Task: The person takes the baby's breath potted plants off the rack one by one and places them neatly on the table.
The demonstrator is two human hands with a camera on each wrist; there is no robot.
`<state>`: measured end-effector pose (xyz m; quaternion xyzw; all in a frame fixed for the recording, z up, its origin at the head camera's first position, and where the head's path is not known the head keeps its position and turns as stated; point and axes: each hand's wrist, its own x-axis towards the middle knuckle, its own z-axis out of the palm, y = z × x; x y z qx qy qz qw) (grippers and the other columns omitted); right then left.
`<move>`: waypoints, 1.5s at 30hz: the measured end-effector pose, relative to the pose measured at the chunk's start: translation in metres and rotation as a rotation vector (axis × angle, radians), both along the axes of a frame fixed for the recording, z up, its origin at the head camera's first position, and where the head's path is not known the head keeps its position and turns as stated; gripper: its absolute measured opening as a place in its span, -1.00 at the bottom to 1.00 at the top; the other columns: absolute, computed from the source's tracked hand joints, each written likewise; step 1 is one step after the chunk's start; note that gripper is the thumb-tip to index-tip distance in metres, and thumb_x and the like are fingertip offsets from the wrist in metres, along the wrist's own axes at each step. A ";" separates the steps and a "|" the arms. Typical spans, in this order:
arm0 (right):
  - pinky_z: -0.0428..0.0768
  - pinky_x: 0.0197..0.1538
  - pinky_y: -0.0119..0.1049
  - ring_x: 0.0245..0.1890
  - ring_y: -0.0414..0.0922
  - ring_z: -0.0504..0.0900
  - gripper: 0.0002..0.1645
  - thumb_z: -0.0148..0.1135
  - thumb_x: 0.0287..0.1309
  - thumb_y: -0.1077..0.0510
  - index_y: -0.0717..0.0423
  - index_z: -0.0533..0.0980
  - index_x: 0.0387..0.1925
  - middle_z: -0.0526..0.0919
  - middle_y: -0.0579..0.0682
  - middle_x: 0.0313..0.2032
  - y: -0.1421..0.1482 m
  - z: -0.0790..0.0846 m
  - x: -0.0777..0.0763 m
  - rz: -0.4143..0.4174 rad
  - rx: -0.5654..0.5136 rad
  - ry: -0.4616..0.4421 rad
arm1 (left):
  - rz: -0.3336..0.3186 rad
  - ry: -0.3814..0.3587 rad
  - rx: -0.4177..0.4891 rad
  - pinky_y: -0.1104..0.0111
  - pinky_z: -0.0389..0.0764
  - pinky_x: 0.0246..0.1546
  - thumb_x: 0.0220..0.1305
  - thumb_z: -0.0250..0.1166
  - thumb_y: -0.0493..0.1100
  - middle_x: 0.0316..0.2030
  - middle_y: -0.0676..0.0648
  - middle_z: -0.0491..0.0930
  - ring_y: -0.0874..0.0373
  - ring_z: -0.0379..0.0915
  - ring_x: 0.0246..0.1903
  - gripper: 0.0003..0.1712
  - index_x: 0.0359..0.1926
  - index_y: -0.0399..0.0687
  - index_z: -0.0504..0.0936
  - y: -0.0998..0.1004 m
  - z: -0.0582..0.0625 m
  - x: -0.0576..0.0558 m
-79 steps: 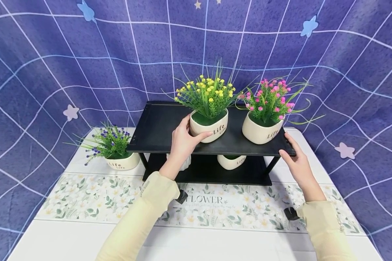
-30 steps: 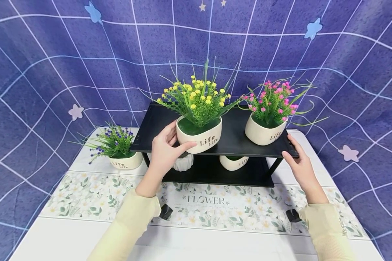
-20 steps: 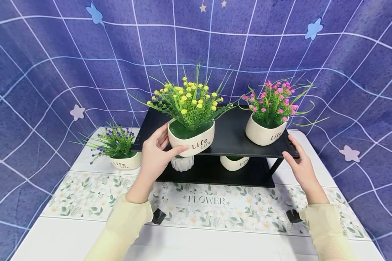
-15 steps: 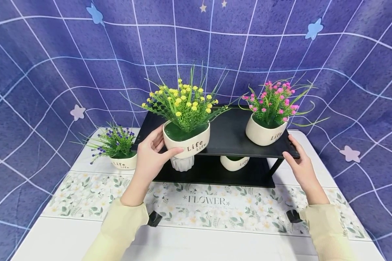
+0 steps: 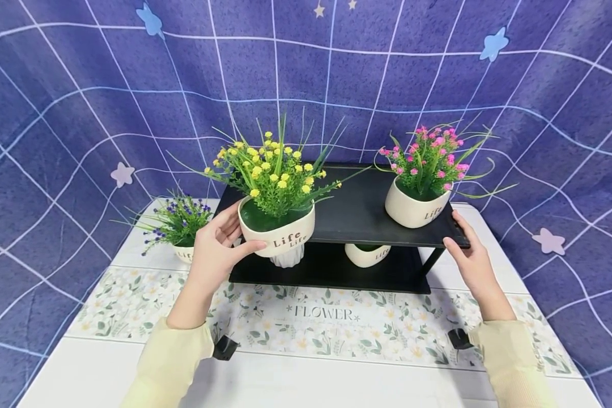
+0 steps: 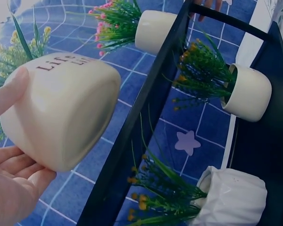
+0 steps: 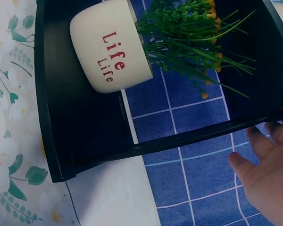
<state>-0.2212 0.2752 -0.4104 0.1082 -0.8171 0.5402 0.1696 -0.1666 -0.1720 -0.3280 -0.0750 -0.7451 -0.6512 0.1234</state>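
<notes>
My left hand point(image 5: 210, 255) holds a cream "Life" flowerpot point(image 5: 280, 235) of yellow flowers point(image 5: 265, 164), thumb across its front and fingers round its left side. In the left wrist view the bare underside of this pot point(image 6: 92, 127) shows, off the shelf. The pot is tilted slightly, over the front left part of the black two-tier shelf point(image 5: 347, 224). My right hand point(image 5: 473, 262) grips the top board's front right corner, thumb at the front edge and fingers along the side. Near it on the top board stands a matching pot point(image 5: 417, 209) with pink flowers.
On the lower tier stand another cream pot point(image 5: 367, 256) and a white ribbed pot point(image 6: 236, 197), both with orange-yellow flowers. Left of the shelf, a pot with purple flowers point(image 5: 181, 218) stands on the white table point(image 5: 285, 377). A blue star-patterned curtain point(image 5: 306, 73) hangs behind.
My left hand has lifted the yellow-flowered pot off the top board and carried it left and toward me. My right hand stays on the shelf corner.
</notes>
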 end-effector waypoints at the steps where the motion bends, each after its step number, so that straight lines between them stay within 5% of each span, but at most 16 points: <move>1: 0.30 0.14 -0.82 0.21 -0.63 0.25 -0.34 0.02 0.40 0.25 0.12 0.12 0.47 0.18 0.03 0.47 0.000 0.000 0.000 0.000 0.000 0.002 | -0.006 0.003 0.001 0.61 0.42 0.19 -0.02 0.48 -0.42 0.36 -0.19 0.35 0.20 0.34 0.32 -0.10 0.38 -0.21 0.32 -0.001 -0.001 0.001; 11: 0.30 0.14 -0.82 0.22 -0.63 0.25 -0.34 0.02 0.40 0.24 0.13 0.12 0.47 0.18 0.03 0.47 0.000 0.001 0.001 -0.005 0.013 0.005 | -0.003 0.011 0.051 0.61 0.42 0.19 -0.04 0.46 -0.47 0.36 -0.25 0.32 0.42 0.41 0.21 -0.07 0.39 -0.24 0.29 -0.019 -0.009 0.011; 20: 0.30 0.12 -0.82 0.21 -0.62 0.25 -0.33 0.03 0.40 0.23 0.10 0.13 0.47 0.18 0.04 0.47 0.001 0.000 0.000 -0.005 0.020 -0.001 | -0.035 0.093 0.114 0.60 0.44 0.17 -0.04 0.36 -0.60 0.08 0.29 0.56 0.45 0.48 0.13 -0.11 0.35 -0.49 0.22 -0.039 -0.020 0.019; 32: 0.31 0.12 -0.82 0.20 -0.62 0.26 -0.33 0.02 0.40 0.23 0.10 0.12 0.47 0.19 0.02 0.46 0.002 0.001 -0.001 -0.005 0.006 -0.006 | -0.084 0.093 0.185 0.58 0.48 0.12 -0.05 0.30 -0.67 0.04 0.19 0.63 0.40 0.53 0.08 -0.13 0.34 -0.54 0.19 -0.071 -0.030 0.022; 39: 0.31 0.11 -0.82 0.19 -0.63 0.27 -0.33 0.02 0.41 0.23 0.09 0.12 0.47 0.20 -0.01 0.46 0.001 0.002 0.000 -0.003 0.001 -0.007 | -0.048 0.039 0.211 0.70 0.45 0.08 -0.04 0.29 -0.66 0.07 0.26 0.57 0.55 0.48 0.06 0.02 0.37 -0.68 -0.13 -0.091 -0.038 0.028; 43: 0.32 0.11 -0.81 0.19 -0.64 0.27 -0.33 0.02 0.41 0.23 0.09 0.12 0.48 0.20 -0.04 0.46 0.000 0.002 0.000 0.000 -0.003 -0.006 | -0.062 0.078 0.274 0.66 0.49 0.06 -0.07 0.27 -0.70 -0.01 0.22 0.64 0.47 0.54 0.03 0.03 0.35 -0.73 -0.18 -0.100 -0.042 0.031; 45: 0.32 0.10 -0.82 0.18 -0.65 0.27 -0.33 0.02 0.41 0.23 0.09 0.12 0.47 0.21 -0.06 0.45 0.000 0.002 0.000 -0.002 0.001 -0.006 | -0.073 0.106 0.302 0.64 0.50 0.06 -0.07 0.26 -0.71 -0.02 0.18 0.66 0.43 0.56 0.02 0.02 0.39 -0.59 -0.08 -0.104 -0.044 0.033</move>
